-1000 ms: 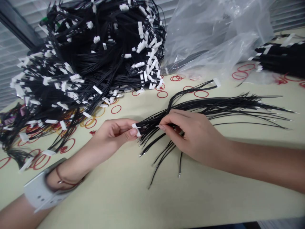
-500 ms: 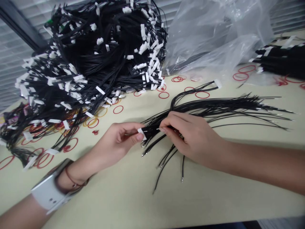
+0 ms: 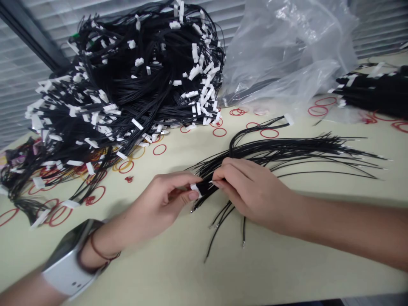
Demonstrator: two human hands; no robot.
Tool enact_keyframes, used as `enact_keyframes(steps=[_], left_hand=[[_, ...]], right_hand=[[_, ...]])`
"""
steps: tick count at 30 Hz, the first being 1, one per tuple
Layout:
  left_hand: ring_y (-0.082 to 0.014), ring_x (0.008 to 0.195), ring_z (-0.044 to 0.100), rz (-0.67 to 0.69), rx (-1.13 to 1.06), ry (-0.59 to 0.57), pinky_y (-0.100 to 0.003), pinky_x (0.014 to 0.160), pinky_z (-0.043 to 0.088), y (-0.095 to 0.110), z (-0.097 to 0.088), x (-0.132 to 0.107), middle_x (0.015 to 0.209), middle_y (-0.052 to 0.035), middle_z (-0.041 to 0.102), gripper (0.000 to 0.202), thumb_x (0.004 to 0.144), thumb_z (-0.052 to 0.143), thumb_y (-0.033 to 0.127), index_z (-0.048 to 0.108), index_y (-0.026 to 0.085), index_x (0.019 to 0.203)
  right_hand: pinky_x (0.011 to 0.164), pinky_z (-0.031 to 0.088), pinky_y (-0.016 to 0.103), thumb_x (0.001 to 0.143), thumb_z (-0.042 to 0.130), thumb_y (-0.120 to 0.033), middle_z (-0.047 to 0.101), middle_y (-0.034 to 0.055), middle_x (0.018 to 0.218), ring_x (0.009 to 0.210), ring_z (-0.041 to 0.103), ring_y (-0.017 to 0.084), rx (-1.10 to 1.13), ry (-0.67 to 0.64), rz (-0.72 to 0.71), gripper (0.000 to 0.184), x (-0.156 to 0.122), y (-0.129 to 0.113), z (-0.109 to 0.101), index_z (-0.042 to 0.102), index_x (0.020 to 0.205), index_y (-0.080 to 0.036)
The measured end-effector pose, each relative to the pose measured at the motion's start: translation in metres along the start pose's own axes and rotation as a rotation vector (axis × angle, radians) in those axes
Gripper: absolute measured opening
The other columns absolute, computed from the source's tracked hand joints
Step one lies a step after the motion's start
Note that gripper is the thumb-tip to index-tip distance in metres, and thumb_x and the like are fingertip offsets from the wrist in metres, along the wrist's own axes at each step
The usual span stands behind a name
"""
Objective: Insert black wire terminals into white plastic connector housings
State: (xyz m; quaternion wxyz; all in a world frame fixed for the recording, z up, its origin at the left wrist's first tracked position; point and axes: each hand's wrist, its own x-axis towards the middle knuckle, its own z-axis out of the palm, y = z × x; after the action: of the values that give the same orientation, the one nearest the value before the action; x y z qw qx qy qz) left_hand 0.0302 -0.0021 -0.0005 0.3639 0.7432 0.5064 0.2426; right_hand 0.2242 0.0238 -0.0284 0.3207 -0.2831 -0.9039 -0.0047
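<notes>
My left hand point(image 3: 167, 199) pinches a small white connector point(image 3: 195, 189) between thumb and forefinger, low on the table's middle. My right hand point(image 3: 255, 191) is closed in a pinch on a thin black wire point(image 3: 207, 185) whose end sits right at that connector. Under my right hand lies a loose bundle of black wires point(image 3: 302, 148) that fans out to the right, with several bare metal-tipped ends point(image 3: 223, 221) sticking out toward me. A white band sits on my left wrist point(image 3: 68, 265).
A large heap of black wires with white connectors point(image 3: 127, 85) fills the back left. A crumpled clear plastic bag point(image 3: 287, 55) lies behind the bundle. Another wire bundle point(image 3: 372, 89) rests at the far right. Red rubber bands point(image 3: 159, 149) are scattered over the pale table point(image 3: 287, 263).
Both hands have drifted slightly right and toward me, still pinched together at the connector. The view has shifted a little; the wire end sits closer into the connector.
</notes>
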Motion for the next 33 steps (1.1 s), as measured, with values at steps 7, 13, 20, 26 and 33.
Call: enact_keyframes(steps=[7, 13, 20, 26, 33], left_hand=[[-0.0119, 0.060, 0.049, 0.010, 0.020, -0.063, -0.022, 0.052, 0.041, 0.006, 0.000, 0.001, 0.073, -0.0023, 0.059, 0.019, 0.080, 0.049, 0.019, 0.061, 0.012, 0.093], [-0.0130, 0.061, 0.048, -0.082, -0.121, -0.003, -0.022, 0.050, 0.039, 0.003, -0.004, 0.006, 0.068, -0.0007, 0.056, 0.014, 0.078, 0.053, 0.025, 0.060, 0.015, 0.085], [-0.0117, 0.061, 0.050, -0.049, -0.168, 0.007, -0.021, 0.055, 0.041, 0.000, -0.008, 0.011, 0.065, 0.0010, 0.057, 0.009, 0.078, 0.054, 0.022, 0.061, 0.016, 0.081], [-0.0117, 0.060, 0.049, -0.047, -0.135, -0.008, -0.021, 0.053, 0.040, 0.002, -0.008, 0.010, 0.063, 0.0009, 0.055, 0.010, 0.078, 0.053, 0.023, 0.061, 0.016, 0.078], [-0.0118, 0.058, 0.048, -0.071, -0.141, 0.028, -0.021, 0.051, 0.039, 0.002, -0.006, 0.010, 0.062, 0.0010, 0.055, 0.010, 0.075, 0.056, 0.020, 0.061, 0.014, 0.080]], right_hand=[[0.059, 0.037, 0.026, 0.085, 0.036, -0.011, 0.049, 0.0035, 0.067, 0.063, 0.041, 0.013, -0.032, 0.032, -0.106, 0.020, 0.000, 0.000, 0.002, 0.054, 0.075, -0.012], [0.064, 0.040, 0.027, 0.084, 0.042, -0.011, 0.055, 0.0063, 0.079, 0.072, 0.048, 0.013, 0.034, 0.244, -0.030, 0.015, 0.002, -0.004, -0.010, 0.055, 0.077, -0.015], [0.058, 0.038, 0.027, 0.086, 0.038, -0.013, 0.055, 0.0061, 0.069, 0.063, 0.048, 0.013, -0.078, 0.083, -0.021, 0.023, 0.000, -0.001, -0.007, 0.057, 0.074, -0.011], [0.057, 0.037, 0.026, 0.087, 0.035, -0.015, 0.053, 0.0057, 0.068, 0.061, 0.046, 0.012, -0.115, 0.052, 0.018, 0.026, -0.001, -0.001, -0.005, 0.057, 0.073, -0.011], [0.057, 0.036, 0.027, 0.087, 0.034, -0.015, 0.052, 0.0056, 0.069, 0.060, 0.044, 0.013, -0.129, 0.022, 0.030, 0.027, -0.001, -0.001, -0.005, 0.058, 0.075, -0.011]])
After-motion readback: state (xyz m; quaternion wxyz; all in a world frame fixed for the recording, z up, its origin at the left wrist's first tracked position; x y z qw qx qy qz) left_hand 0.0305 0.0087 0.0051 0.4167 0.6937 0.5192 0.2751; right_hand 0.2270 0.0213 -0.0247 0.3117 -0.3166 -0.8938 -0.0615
